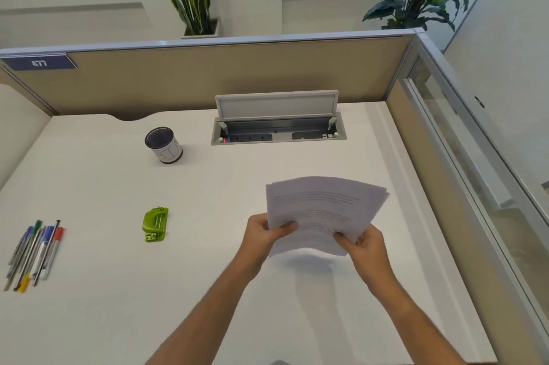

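Head view, left hand (pixel 264 229) and right hand (pixel 364 242) both gripping the near edge of a sheaf of papers (pixel 322 210), sheets raised above the tabletop (pixel 208 186), green hole punch (pixel 156 224) well left.

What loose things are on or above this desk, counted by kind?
Stack of papers, held by left hand and right hand: 1
Green hole punch: 1
Cup: 1
Bundle of pens, too blurred to count singly: 1
Total: 4
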Demonstrator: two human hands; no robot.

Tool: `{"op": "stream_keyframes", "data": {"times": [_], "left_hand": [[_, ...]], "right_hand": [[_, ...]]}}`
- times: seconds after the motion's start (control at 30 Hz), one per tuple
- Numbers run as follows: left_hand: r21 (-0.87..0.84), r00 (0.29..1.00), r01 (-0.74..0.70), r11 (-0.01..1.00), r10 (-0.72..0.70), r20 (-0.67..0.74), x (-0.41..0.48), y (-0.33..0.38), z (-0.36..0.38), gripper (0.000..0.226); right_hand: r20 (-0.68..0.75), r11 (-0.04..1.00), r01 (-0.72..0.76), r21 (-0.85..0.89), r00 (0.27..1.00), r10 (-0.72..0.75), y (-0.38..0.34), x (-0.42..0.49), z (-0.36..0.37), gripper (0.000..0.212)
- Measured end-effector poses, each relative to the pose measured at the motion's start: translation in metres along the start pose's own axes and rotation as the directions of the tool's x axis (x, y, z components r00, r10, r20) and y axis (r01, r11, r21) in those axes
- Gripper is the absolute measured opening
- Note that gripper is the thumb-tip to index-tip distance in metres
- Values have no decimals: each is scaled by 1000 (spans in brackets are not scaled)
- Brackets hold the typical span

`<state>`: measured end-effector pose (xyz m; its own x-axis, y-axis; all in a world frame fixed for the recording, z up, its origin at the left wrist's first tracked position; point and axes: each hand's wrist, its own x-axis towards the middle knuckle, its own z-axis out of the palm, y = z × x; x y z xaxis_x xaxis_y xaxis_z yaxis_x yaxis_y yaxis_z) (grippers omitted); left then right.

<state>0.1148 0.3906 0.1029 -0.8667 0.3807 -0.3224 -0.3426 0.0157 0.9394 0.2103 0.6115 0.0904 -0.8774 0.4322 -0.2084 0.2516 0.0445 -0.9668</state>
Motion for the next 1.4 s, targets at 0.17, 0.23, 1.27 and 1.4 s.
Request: {"op": "stream_keyframes", "data": {"times": [0.17, 0.23, 1.27, 1.4], "left_hand": [[187, 996, -92, 978, 93, 6, -4, -1, 6, 25], [247, 994, -102, 964, 111, -21, -14, -4, 1, 18], [495, 975, -180, 850, 221, -24, -18, -15, -23, 13], [791, 877, -417, 447, 427, 221, -18, 21, -43, 46]], "right_hand": [[-150, 994, 72, 78, 987, -60, -18, -20, 17, 27], [-187, 992, 77, 98, 981, -58, -16, -27, 23, 23], [-364, 995, 97, -15, 926, -96, -17, -47, 17, 52], [-232, 718, 433, -545, 745, -626, -60, -60, -14, 72]]}}
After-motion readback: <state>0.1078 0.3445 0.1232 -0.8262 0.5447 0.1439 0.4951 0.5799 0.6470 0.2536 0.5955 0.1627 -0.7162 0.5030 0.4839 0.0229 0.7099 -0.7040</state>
